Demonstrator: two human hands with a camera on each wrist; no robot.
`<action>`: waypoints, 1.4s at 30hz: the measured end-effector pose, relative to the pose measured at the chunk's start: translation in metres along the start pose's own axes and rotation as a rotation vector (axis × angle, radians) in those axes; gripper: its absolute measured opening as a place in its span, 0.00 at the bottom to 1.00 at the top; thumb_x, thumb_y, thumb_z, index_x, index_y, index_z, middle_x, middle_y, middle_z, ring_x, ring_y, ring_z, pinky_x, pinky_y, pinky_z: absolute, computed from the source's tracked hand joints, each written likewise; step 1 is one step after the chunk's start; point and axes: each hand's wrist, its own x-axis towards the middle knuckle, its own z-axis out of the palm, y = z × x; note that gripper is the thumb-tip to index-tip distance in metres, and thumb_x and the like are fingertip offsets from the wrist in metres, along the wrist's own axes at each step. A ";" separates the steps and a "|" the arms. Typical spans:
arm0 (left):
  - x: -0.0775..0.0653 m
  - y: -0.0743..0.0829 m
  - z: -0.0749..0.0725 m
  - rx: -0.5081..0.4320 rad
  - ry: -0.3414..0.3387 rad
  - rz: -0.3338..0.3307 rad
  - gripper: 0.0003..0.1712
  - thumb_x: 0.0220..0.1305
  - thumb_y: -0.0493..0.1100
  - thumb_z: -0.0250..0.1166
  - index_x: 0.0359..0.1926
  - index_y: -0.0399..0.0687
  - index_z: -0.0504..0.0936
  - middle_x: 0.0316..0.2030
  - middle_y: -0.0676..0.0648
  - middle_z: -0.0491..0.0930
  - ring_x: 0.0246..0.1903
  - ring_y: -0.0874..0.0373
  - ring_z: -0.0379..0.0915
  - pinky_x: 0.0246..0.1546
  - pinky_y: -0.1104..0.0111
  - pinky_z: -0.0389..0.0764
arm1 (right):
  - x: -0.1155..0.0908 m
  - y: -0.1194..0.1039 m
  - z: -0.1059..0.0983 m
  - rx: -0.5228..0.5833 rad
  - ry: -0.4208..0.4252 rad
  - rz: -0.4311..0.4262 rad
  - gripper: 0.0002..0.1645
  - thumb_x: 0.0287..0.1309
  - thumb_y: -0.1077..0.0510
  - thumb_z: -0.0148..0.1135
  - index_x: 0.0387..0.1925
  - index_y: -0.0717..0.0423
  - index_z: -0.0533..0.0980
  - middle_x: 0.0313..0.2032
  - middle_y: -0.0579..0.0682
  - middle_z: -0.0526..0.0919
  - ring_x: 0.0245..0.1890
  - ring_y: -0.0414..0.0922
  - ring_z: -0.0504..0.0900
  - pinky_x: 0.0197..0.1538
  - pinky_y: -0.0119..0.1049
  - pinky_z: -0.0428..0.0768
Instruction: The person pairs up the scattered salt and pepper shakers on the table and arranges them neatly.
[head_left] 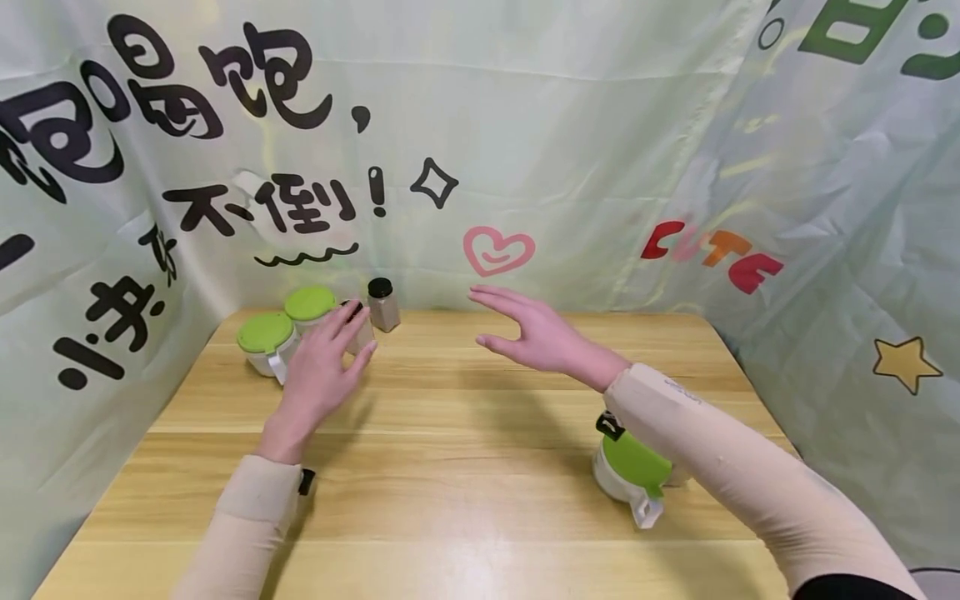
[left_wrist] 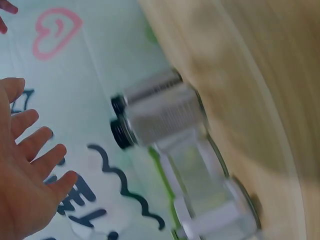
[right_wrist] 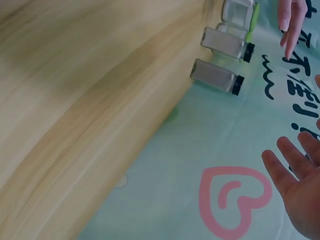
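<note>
My left hand (head_left: pixel 321 371) hovers over the back left of the table with fingers spread, holding nothing. In the head view it partly hides a black-capped jar (head_left: pixel 362 331). A second black-capped jar (head_left: pixel 384 307) stands just right of it against the back. Two green-lidded containers, a nearer one (head_left: pixel 267 342) and a farther one (head_left: pixel 310 305), stand left of the hand. My right hand (head_left: pixel 536 329) is held in the air over the back middle, fingers extended and thumb apart, with nothing in it. Both jars, one of them (right_wrist: pixel 216 75) nearer the camera, show in the right wrist view.
Beneath my right forearm stands another green-lidded container (head_left: pixel 633 467) with a white handle, partly covered by the sleeve. The wooden table (head_left: pixel 450 500) is enclosed by a printed cloth (head_left: pixel 570 167) behind and at both sides.
</note>
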 end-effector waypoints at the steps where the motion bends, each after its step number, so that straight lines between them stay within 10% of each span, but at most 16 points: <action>1: 0.000 -0.005 -0.002 0.010 0.002 -0.018 0.34 0.74 0.49 0.64 0.75 0.44 0.70 0.77 0.41 0.63 0.73 0.35 0.61 0.73 0.37 0.60 | 0.005 0.001 0.002 0.004 0.006 0.006 0.41 0.69 0.48 0.68 0.78 0.46 0.65 0.77 0.49 0.67 0.76 0.51 0.66 0.76 0.54 0.67; 20: -0.009 -0.079 -0.032 0.048 -0.047 -0.282 0.36 0.81 0.55 0.51 0.80 0.42 0.59 0.80 0.36 0.54 0.76 0.31 0.52 0.76 0.36 0.52 | 0.080 0.013 0.059 0.147 0.113 0.076 0.39 0.70 0.50 0.67 0.78 0.48 0.66 0.77 0.46 0.66 0.70 0.51 0.74 0.67 0.44 0.78; 42: -0.021 -0.132 -0.037 0.060 -0.212 -0.269 0.38 0.81 0.58 0.49 0.80 0.41 0.59 0.80 0.33 0.52 0.77 0.30 0.46 0.75 0.34 0.47 | 0.131 -0.012 0.152 0.222 0.156 0.033 0.33 0.72 0.54 0.65 0.74 0.54 0.70 0.75 0.55 0.69 0.76 0.51 0.66 0.76 0.42 0.67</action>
